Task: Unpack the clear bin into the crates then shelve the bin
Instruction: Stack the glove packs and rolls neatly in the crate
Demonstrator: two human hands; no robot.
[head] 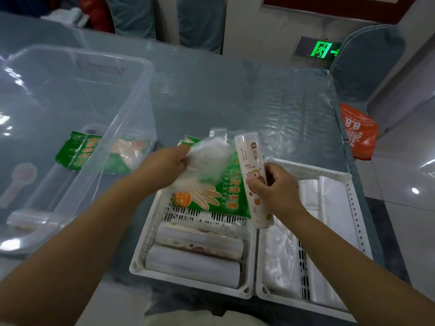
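The clear bin [131, 95] stands at the left of the table; a green glove packet [77, 151] lies inside it near its right wall. My left hand [164, 168] grips the top of another green glove packet [211, 191], blurred, over the far end of the left white crate [141, 260]. Two wrapped rolls [197, 255] lie in that crate's near end. My right hand [273, 187] holds a white printed roll [254, 180] upright between the two crates. The right white crate [353, 208] holds folded clear plastic bags [282, 255].
The table [235, 95] has a glossy blue-grey plastic cover. An orange bag [360, 132] hangs at its right edge. A clear roll [30, 217] and a pink round-headed item [21, 180] show through the bin at the left. Covered chairs stand beyond the table.
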